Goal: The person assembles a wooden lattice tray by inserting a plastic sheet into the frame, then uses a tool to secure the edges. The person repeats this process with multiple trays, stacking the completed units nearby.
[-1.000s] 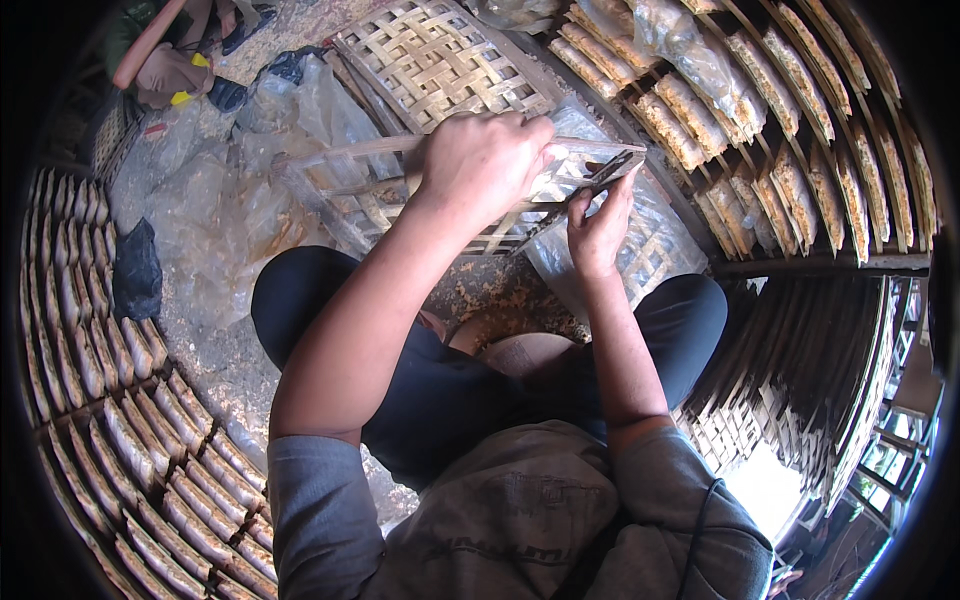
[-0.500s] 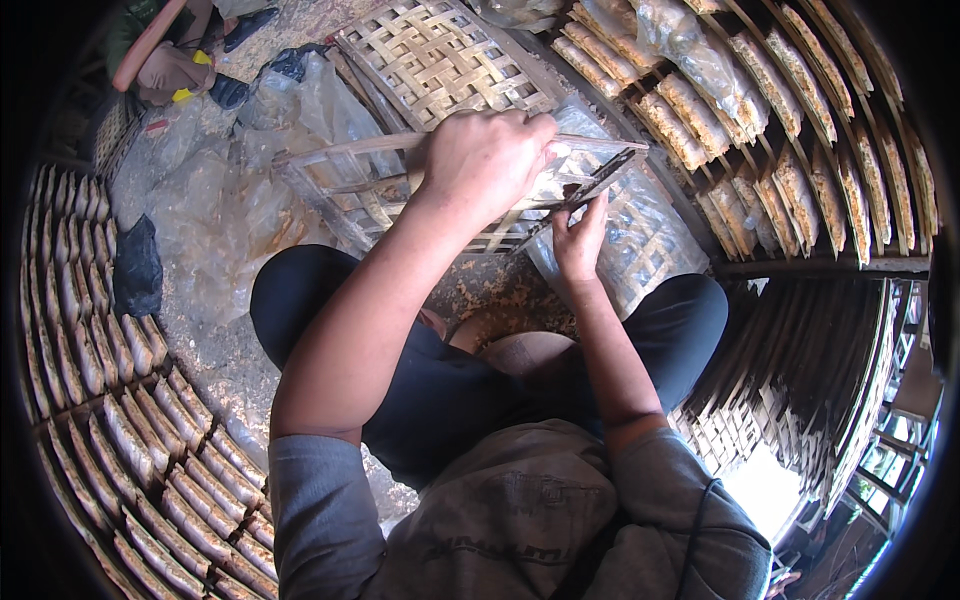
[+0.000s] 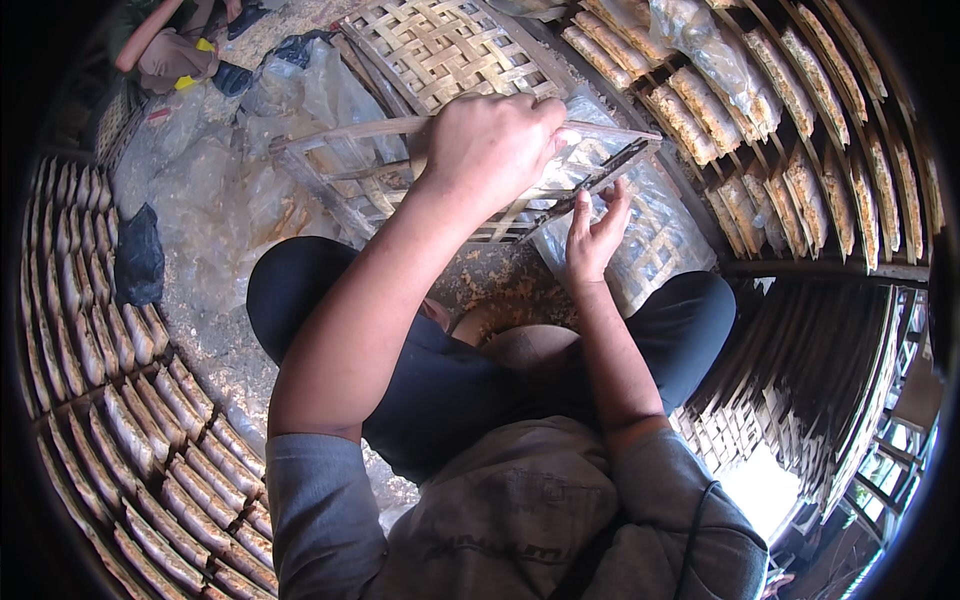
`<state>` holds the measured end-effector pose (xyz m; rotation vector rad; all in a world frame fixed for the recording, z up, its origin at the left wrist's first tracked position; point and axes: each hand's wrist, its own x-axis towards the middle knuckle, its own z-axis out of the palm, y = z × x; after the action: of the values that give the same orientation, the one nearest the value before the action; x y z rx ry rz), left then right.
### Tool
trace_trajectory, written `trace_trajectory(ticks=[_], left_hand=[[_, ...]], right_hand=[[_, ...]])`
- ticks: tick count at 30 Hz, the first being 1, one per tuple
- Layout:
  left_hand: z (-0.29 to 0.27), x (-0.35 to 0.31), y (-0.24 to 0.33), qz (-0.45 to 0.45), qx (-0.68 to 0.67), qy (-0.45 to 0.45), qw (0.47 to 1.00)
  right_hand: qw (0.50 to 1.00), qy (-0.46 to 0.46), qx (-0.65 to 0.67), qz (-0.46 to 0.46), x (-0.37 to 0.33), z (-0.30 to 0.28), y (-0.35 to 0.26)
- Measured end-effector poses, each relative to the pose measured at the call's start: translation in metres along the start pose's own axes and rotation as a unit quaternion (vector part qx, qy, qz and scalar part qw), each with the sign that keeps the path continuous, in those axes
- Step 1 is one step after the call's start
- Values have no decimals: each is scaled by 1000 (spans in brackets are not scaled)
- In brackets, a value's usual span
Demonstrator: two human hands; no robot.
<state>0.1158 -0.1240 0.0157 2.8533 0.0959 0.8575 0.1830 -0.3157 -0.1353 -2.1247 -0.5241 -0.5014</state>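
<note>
My left hand (image 3: 495,150) is closed over the upper rail of a wooden-framed woven bamboo tray (image 3: 345,133), which it holds up at a tilt above the floor. My right hand (image 3: 598,235) is at the tray's right end, beside a dark side bar. Its fingers are apart and its thumb is close to that bar; whether it touches cannot be made out. Beneath the tray's right end lies another woven panel under clear plastic (image 3: 655,245). Part of the held tray's lattice is hidden by my left hand and forearm.
A larger woven bamboo tray (image 3: 440,55) lies just beyond. Crumpled clear plastic sheets (image 3: 230,190) spread at left. Racks of crumb-coated slabs stand left (image 3: 150,430) and right (image 3: 810,110). Stacked woven trays (image 3: 790,390) stand at lower right. Another person (image 3: 170,45) sits at the far left.
My right hand's fingers have loosened and spread from the side bar. The held tray has shifted slightly up and right at its right end, while my left hand keeps its grip.
</note>
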Motion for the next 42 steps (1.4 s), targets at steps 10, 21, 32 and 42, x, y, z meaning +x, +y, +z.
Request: trace_trajectory(ticks=[10, 21, 32, 42], left_hand=[[-1, 4, 2, -22, 2, -35, 999], [1, 6, 2, -21, -10, -28, 999], [1, 6, 1, -22, -21, -17, 999], [-1, 5, 2, -23, -10, -26, 999]], right_hand=[[985, -124, -93, -73, -3, 10, 37], [981, -114, -113, -111, -51, 22, 68], [968, -88, -225, -59, -22, 20, 33], [980, -99, -152, 81, -39, 45, 34]])
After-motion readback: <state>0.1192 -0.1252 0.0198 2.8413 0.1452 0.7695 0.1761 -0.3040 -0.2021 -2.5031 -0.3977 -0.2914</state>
